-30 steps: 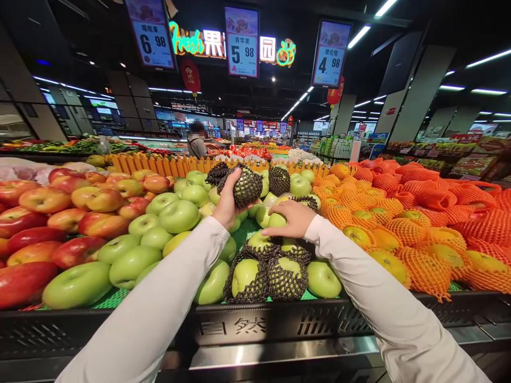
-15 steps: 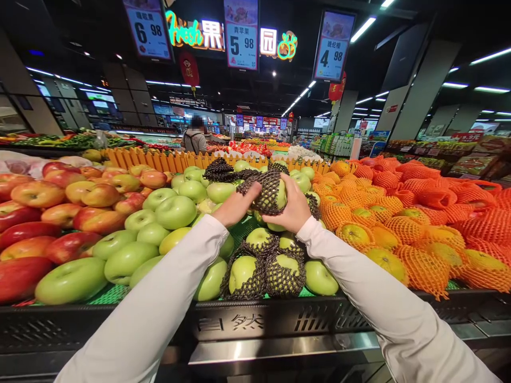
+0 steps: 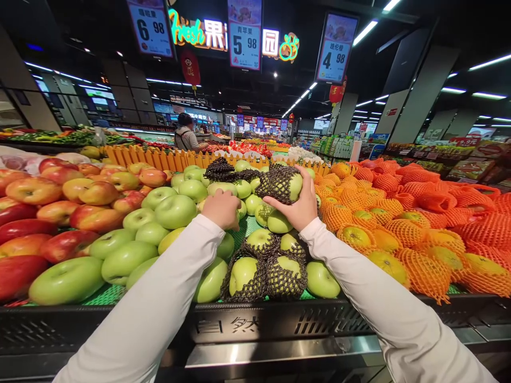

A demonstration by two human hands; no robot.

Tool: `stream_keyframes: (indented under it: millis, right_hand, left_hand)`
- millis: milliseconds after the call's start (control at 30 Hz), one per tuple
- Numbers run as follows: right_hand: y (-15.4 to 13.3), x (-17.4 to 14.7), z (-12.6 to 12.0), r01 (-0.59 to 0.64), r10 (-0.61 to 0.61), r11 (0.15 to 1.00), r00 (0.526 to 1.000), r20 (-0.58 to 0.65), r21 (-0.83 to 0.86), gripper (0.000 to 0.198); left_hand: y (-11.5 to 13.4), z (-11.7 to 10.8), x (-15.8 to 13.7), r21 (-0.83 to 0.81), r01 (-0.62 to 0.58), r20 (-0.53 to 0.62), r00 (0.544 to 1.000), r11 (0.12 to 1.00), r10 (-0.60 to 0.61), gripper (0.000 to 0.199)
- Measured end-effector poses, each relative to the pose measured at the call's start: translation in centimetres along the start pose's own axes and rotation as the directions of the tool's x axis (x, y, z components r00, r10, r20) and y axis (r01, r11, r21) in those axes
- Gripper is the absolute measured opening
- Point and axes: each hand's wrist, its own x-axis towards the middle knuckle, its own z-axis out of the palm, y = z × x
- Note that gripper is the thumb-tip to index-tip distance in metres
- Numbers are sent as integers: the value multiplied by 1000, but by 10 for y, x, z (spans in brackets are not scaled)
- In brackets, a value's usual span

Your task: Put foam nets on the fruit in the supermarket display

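Observation:
My right hand (image 3: 300, 205) is closed around a green apple in a black foam net (image 3: 277, 184), held above the pile. The net covers most of the apple, and bare green skin shows on its right. My left hand (image 3: 222, 208) is low among the loose green apples (image 3: 175, 211), its back toward me and its fingers curled down. Whatever those fingers hold, if anything, is hidden. Below and between my hands, several netted green apples (image 3: 244, 274) sit together at the front of the display. Spare black nets (image 3: 219, 169) lie on the apples behind.
Red-yellow apples (image 3: 38, 191) fill the left side. Oranges in orange nets (image 3: 423, 266) and fruit in red nets (image 3: 415, 173) lie right. A black tray edge (image 3: 275, 322) runs along the front, a small yellow fence (image 3: 159, 159) behind. A person (image 3: 187, 135) stands farther back.
My left hand has let go of the netted apple and moved down and left to the loose apples. My right hand still holds the netted apple, now slightly farther right.

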Motion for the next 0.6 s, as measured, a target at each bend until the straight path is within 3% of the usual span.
stream_keyframes:
  millis: [167, 333, 400, 467, 533, 600]
  right_hand:
    - [0, 0, 0, 24, -24, 1000, 1000, 4, 5, 97]
    - [-1, 0, -1, 16, -16, 1000, 999, -41, 5, 92]
    - [-1, 1, -2, 18, -16, 1000, 997, -79, 17, 89]
    - [-1, 1, -3, 17, -14, 1000, 995, -100, 23, 86]
    - [-1, 1, -3, 10, -9, 1000, 996, -87, 21, 84]
    - [0, 1, -3, 11, -10, 999, 999, -49, 30, 82]
  left_hand:
    - [26, 5, -7, 143, 45, -72, 997, 989, -35, 35]
    - [37, 12, -9, 173, 45, -112, 993, 984, -25, 47]
    - [32, 10, -7, 196, 57, -86, 995, 979, -41, 46]
    - [20, 6, -5, 163, 80, -7, 997, 983, -80, 57]
    - [4, 0, -2, 51, 89, 82, 992, 995, -93, 77]
    - [-14, -6, -1, -85, 70, 129, 990, 994, -59, 81]
